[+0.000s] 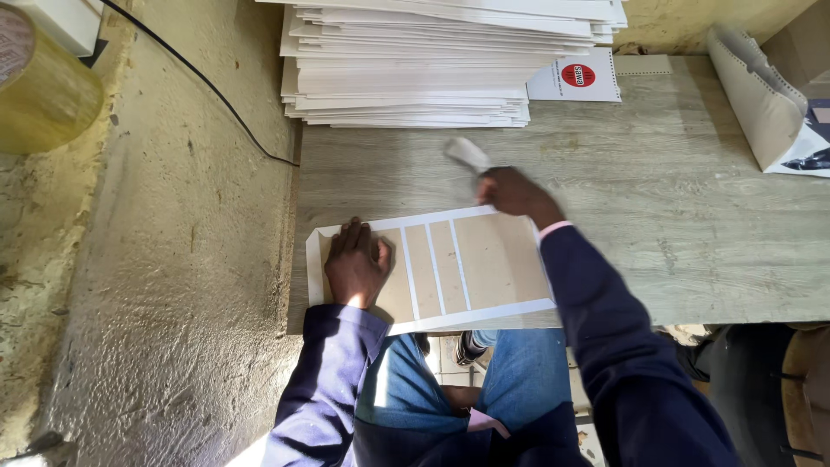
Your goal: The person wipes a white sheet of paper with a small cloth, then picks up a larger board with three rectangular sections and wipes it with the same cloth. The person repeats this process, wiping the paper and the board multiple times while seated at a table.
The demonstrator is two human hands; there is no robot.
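Cardboard cover sheet point(450, 268) — brown panels framed by white strips — lies flat on the wooden table point(674, 216). Left hand point(356, 264) presses palm-down, fingers spread, on its left end. Right hand point(512, 192) — at the sheet's far edge — is closed around a blurred white tool point(467, 153).

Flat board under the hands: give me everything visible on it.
The flat board is a brown cardboard-like panel with a white border and narrow white strips that split it into several panels. It lies flat on the wooden table, with its near edge at the table's front edge, slightly skewed. The left hand presses flat on its left end. The right hand is at its far edge, holding a blurred pale tool; what the tool is cannot be told.
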